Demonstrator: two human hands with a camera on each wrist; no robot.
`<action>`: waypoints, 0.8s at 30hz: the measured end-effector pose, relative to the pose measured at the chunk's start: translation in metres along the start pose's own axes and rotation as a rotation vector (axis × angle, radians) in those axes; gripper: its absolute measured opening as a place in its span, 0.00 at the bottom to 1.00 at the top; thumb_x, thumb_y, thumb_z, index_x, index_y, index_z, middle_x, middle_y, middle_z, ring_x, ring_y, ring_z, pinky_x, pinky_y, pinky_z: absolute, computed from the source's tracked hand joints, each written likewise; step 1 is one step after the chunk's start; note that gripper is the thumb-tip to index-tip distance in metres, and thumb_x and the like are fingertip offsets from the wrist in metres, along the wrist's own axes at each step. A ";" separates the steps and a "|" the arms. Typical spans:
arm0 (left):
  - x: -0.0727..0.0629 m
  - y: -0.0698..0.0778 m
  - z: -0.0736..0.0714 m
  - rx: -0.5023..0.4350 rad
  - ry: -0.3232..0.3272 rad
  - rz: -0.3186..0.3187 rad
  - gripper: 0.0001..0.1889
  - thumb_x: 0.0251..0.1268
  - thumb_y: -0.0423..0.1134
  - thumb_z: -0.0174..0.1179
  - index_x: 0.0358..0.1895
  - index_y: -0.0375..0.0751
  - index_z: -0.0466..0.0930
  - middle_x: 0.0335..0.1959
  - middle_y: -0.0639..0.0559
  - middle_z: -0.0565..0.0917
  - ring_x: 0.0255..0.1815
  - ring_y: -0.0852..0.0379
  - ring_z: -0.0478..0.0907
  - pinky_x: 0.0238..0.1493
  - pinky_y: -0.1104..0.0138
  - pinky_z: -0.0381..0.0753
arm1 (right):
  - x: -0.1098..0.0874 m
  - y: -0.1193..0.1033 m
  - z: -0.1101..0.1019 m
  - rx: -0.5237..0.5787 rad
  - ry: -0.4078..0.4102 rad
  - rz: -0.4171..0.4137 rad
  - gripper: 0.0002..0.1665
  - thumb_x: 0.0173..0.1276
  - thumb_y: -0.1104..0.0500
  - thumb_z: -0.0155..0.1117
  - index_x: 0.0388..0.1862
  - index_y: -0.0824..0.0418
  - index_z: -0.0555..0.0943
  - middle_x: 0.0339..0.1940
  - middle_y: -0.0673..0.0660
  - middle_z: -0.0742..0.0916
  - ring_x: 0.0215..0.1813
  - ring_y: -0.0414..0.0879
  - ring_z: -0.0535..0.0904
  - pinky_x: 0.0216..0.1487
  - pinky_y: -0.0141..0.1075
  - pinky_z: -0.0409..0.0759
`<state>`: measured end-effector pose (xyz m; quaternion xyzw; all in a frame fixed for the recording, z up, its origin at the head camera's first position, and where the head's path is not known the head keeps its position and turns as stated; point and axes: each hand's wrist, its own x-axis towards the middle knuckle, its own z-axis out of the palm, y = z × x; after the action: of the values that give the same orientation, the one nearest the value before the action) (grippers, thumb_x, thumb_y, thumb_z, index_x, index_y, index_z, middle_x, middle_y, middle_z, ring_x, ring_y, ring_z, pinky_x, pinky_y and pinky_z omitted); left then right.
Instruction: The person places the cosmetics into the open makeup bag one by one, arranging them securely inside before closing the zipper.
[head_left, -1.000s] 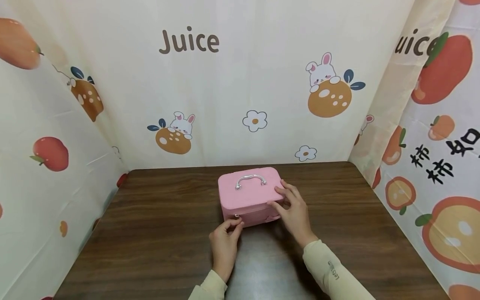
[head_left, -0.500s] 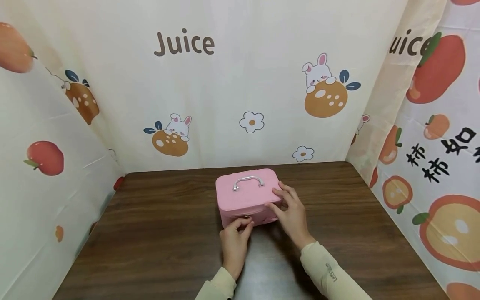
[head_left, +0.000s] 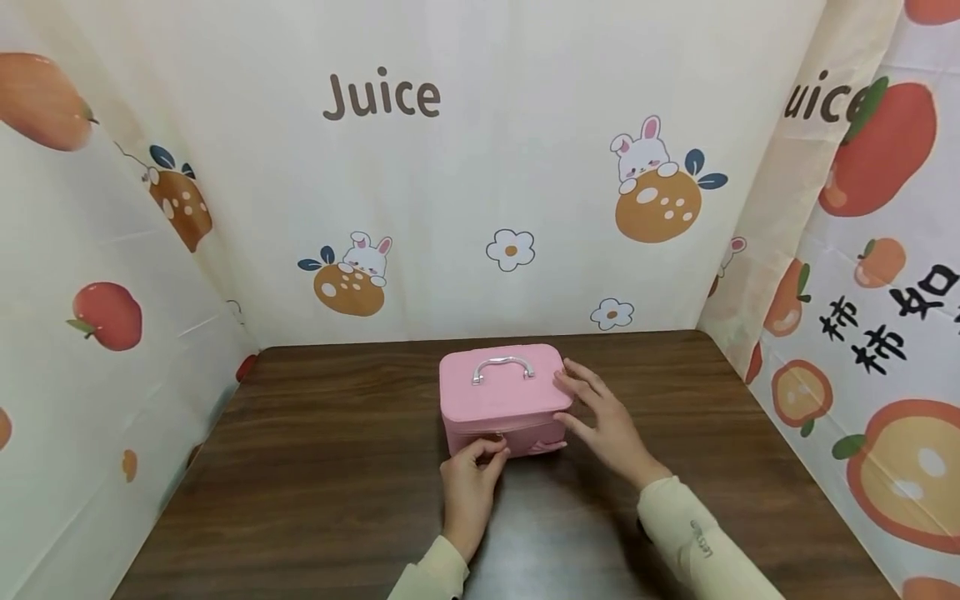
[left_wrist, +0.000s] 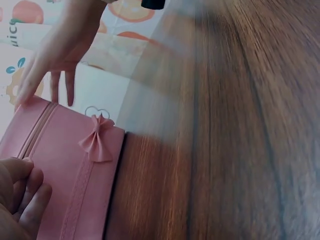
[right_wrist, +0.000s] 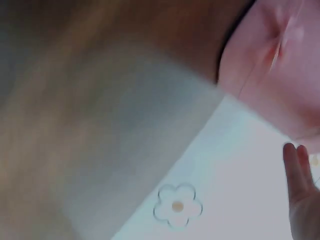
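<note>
A pink box-shaped case (head_left: 506,396) with a silver handle (head_left: 504,362) on its lid stands upright on the table in the head view. My left hand (head_left: 468,487) pinches the small zipper pull at the middle of its front, mostly hidden by the fingertips. In the left wrist view the zipper (left_wrist: 37,131) runs along the front face, with a pink bow (left_wrist: 97,141) beside it. My right hand (head_left: 607,425) lies at the case's right side, its fingers extended and fingertips right at the lid's edge. The right wrist view is blurred, with part of that hand (right_wrist: 301,182) near the case.
The dark wooden table (head_left: 322,467) extends around the case on all sides. Behind it hangs a pale curtain (head_left: 450,183) printed with fruit, rabbits and flowers. More printed cloth (head_left: 900,350) closes off the right side, and likewise the left.
My left hand has moved right along the case's front with the zipper pull. The right hand has loosened and shifted slightly right, its thumb drawing back from the front to the corner.
</note>
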<state>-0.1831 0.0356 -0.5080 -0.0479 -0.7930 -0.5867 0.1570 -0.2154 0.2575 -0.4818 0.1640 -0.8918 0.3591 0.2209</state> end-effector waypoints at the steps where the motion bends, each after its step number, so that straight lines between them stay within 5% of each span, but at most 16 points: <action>1: -0.001 0.000 -0.001 -0.001 -0.004 -0.003 0.04 0.54 0.30 0.72 0.32 0.43 0.90 0.33 0.56 0.90 0.31 0.65 0.84 0.29 0.74 0.82 | 0.000 0.005 -0.003 -0.004 -0.040 -0.017 0.34 0.61 0.57 0.73 0.67 0.48 0.76 0.73 0.49 0.72 0.71 0.48 0.69 0.69 0.35 0.66; 5: -0.004 -0.002 -0.002 0.010 -0.009 -0.013 0.05 0.53 0.29 0.72 0.31 0.42 0.90 0.33 0.55 0.90 0.30 0.65 0.84 0.28 0.74 0.82 | -0.002 0.016 -0.004 0.021 -0.118 -0.053 0.30 0.67 0.54 0.68 0.68 0.46 0.76 0.73 0.45 0.73 0.74 0.46 0.67 0.73 0.32 0.59; 10: -0.006 -0.003 -0.001 0.024 -0.012 -0.017 0.05 0.53 0.29 0.72 0.31 0.44 0.90 0.32 0.57 0.90 0.30 0.67 0.84 0.28 0.74 0.81 | -0.004 0.020 0.003 0.059 -0.043 -0.098 0.29 0.64 0.59 0.70 0.65 0.52 0.78 0.69 0.50 0.78 0.70 0.50 0.70 0.72 0.27 0.57; 17: -0.004 -0.002 0.003 0.002 -0.013 0.004 0.04 0.54 0.30 0.72 0.32 0.42 0.90 0.33 0.56 0.90 0.29 0.67 0.83 0.28 0.75 0.81 | 0.000 0.020 0.005 0.005 0.053 -0.163 0.28 0.58 0.61 0.72 0.60 0.54 0.82 0.64 0.54 0.82 0.71 0.59 0.67 0.76 0.56 0.51; 24: -0.002 0.003 0.004 -0.002 -0.007 0.024 0.04 0.53 0.30 0.72 0.32 0.43 0.90 0.33 0.56 0.90 0.27 0.67 0.83 0.26 0.75 0.80 | -0.005 0.011 0.007 0.007 0.083 -0.163 0.26 0.59 0.54 0.72 0.58 0.54 0.83 0.63 0.53 0.83 0.73 0.52 0.67 0.76 0.56 0.52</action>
<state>-0.1810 0.0408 -0.5067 -0.0596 -0.7924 -0.5852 0.1614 -0.2181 0.2605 -0.4952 0.2217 -0.8645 0.3493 0.2854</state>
